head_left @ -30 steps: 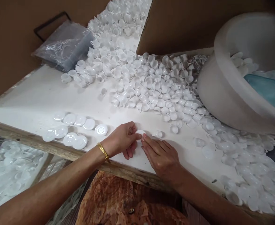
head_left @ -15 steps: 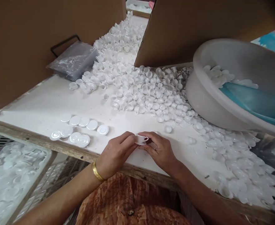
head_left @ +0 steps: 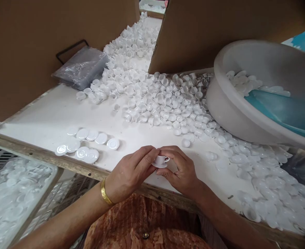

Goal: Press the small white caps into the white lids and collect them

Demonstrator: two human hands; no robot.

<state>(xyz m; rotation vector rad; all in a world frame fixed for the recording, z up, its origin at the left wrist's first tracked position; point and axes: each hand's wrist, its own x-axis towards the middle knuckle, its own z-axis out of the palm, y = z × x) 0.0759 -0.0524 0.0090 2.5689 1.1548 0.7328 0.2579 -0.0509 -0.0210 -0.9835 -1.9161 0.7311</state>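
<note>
Head cam: both hands closed on a white cup & saucer

Head view: small glossy white cup w/ loop handle [head_left: 159, 160] sits upright on thin round white saucer [head_left: 161, 166], the pair btwn the hands at the table's near side, cup handle pointing R. L hand [head_left: 131, 169], gold bracelet [head_left: 105, 192] on its wrist: fingers bunched, grasping the cup's L side; some tips hidden. R hand [head_left: 180, 170]: fingers curved, grasping the saucer, thumb at its near edge, index up by the cup top; exact contacts partly hidden, can't tell which tips press.

White-topped table w/ raw wood edge [head_left: 48, 114]. To L, glossy round white saucers [head_left: 113, 144] in two rough rows, some overlapping. Far & centre, big heap of small white cups [head_left: 165, 100], spreading to near R. Far L, clear plastic-wrapped bundle [head_left: 83, 65]. R, large round greyish plastic tub [head_left: 242, 112], white pcs & translucent blue item [head_left: 274, 110] inside. Near L, below tabletop, pale plastic basket [head_left: 34, 207] full of white pcs.
</note>
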